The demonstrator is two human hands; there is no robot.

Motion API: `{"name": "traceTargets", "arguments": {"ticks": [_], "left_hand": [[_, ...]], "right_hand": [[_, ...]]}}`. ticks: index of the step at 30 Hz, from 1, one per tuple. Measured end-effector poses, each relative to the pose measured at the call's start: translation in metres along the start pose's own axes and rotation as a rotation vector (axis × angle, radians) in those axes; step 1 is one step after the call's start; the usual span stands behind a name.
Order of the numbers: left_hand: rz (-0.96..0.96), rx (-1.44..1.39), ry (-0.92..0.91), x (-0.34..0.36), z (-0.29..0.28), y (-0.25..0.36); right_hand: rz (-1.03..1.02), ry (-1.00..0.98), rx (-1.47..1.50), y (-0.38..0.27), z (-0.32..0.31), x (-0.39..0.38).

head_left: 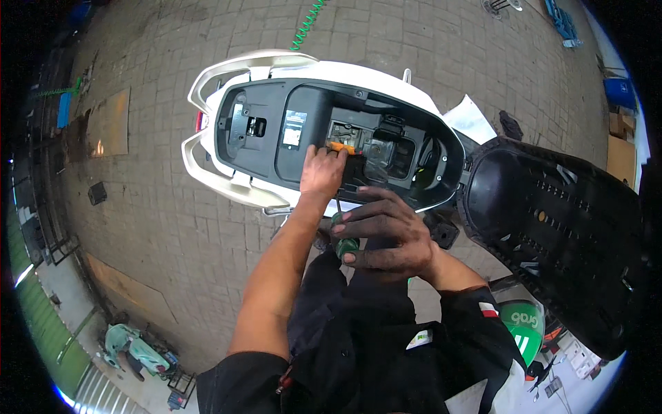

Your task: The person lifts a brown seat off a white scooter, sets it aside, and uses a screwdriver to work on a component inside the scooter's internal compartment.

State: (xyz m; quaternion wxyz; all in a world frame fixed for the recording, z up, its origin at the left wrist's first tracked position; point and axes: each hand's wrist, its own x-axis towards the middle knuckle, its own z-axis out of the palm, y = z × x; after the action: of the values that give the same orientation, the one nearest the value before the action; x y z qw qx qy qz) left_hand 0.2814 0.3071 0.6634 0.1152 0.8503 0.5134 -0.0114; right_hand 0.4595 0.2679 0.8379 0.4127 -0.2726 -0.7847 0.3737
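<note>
A white scooter [358,72] stands in front of me with its grey-black under-seat compartment [276,103] open. My left hand [323,171] reaches over the near rim, fingers curled and closed on a small orange piece [342,147] beside an opening in the compartment floor. Parts under the fingers are hidden. Nearer to me, my right hand [392,238], darkened with grime, is wrapped round the green handle of a screwdriver [347,245]. Its thin shaft points up toward the compartment's near edge, just right of my left wrist. A clear flap [376,172] lies right of the opening.
The black seat [558,234] is tipped open to the right. Beyond the scooter lie a white sheet [471,119] and a dark cloth [510,125] on the paving. A green coiled hose [307,26] runs at the top. A green helmet [522,328] sits at lower right.
</note>
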Motion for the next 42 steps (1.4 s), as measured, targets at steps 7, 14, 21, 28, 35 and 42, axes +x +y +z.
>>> {"name": "traceTargets", "arguments": {"ticks": [7, 14, 21, 28, 35, 42], "left_hand": [[0.007, -0.003, 0.086, 0.001, 0.005, -0.005], [0.007, -0.017, 0.06, 0.001, 0.002, -0.002], [0.003, -0.015, 0.101, 0.001, 0.008, -0.003], [-0.021, 0.008, 0.044, 0.003, 0.003, -0.001], [-0.038, 0.0, 0.007, 0.005, 0.001, 0.001], [-0.036, 0.023, 0.038, -0.001, 0.009, -0.005]], "right_hand": [[0.008, 0.132, -0.035, 0.006, 0.001, -0.006], [0.018, -0.021, -0.077, -0.006, -0.001, 0.001], [0.004, 0.036, -0.083, 0.0, -0.001, -0.013], [0.023, -0.007, -0.115, -0.003, -0.004, -0.007], [0.006, 0.134, -0.134, 0.004, -0.003, -0.019], [0.06, 0.03, -0.125, -0.013, -0.014, -0.006]]}}
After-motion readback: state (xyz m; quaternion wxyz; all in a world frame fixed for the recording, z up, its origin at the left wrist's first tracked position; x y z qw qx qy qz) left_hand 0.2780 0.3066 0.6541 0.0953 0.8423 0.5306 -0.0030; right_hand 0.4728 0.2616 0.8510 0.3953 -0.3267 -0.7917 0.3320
